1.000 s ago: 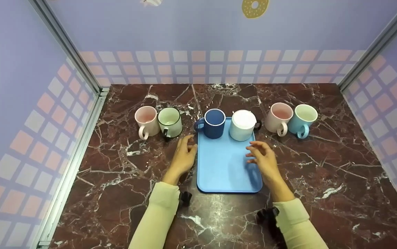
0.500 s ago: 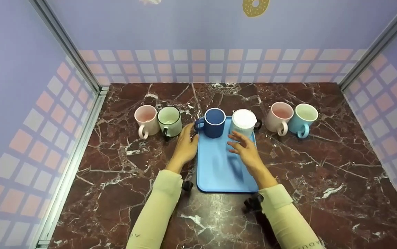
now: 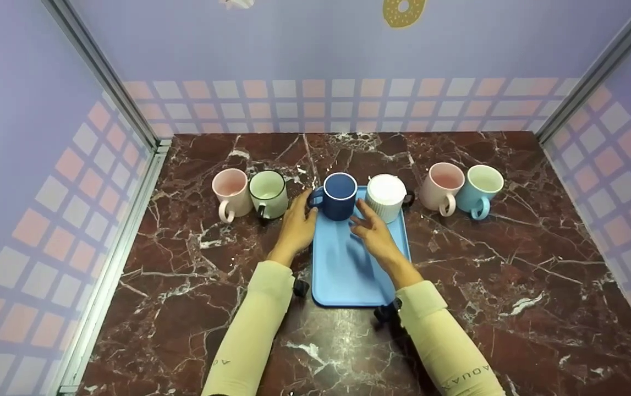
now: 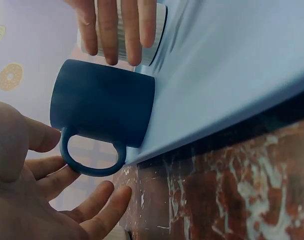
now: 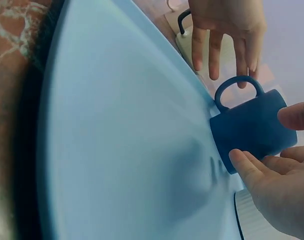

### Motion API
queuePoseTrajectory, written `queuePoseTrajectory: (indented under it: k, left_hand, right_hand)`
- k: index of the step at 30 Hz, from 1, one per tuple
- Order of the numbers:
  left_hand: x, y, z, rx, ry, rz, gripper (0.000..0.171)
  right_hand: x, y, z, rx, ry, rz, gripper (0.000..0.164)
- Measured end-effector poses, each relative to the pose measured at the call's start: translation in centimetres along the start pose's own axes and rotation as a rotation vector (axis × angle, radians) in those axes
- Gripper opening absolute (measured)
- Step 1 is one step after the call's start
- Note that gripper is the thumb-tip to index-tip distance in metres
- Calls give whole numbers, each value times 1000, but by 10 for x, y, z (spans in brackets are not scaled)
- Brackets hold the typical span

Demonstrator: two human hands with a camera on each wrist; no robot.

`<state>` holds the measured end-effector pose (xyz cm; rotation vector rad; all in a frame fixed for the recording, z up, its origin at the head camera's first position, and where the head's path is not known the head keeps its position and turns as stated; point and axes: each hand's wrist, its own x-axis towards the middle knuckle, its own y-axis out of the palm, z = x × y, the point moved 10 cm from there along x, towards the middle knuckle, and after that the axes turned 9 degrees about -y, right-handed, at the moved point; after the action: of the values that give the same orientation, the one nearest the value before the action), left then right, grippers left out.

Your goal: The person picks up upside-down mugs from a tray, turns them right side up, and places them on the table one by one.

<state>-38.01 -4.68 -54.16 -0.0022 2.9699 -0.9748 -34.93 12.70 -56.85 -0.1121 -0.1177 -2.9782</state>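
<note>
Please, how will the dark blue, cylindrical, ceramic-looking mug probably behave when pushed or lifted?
The dark blue mug looks rigid, so it should keep its shape. Its smooth side may feel slippery. Standing upright on the light blue, rectangular tray, it probably resists tipping under gentle pushes.

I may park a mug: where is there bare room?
Bare: the near left of the tray; the table right of it, in front of the light-blue mug; and left of the left hand. Crowded: the tray's far end, where the navy mug stands between left hand and right hand, beside the white mug.
</note>
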Motion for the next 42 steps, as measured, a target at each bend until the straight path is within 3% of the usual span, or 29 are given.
queuePoseTrajectory:
  k: [10,21,27,34,42]
  left_hand:
    - [-1,-1,-3,-6,22,-54,30]
    - [-1,17,0,-30,-47,56,19]
    - [-9,19,-1,-62,-29,50,21]
    - [-19,10,-6,-89,-2,17,21]
    - [-40,3,-25,-132,74,21,19]
  right_hand:
    - [-3,4,2,53,28,14,75]
    - [-12,13,25,-10,30,42,76]
    - [-15,9,23,-18,18,49,75]
    - [-24,7,32,-2,-18,76,73]
    - [-27,-10,22,-40,-52,58,73]
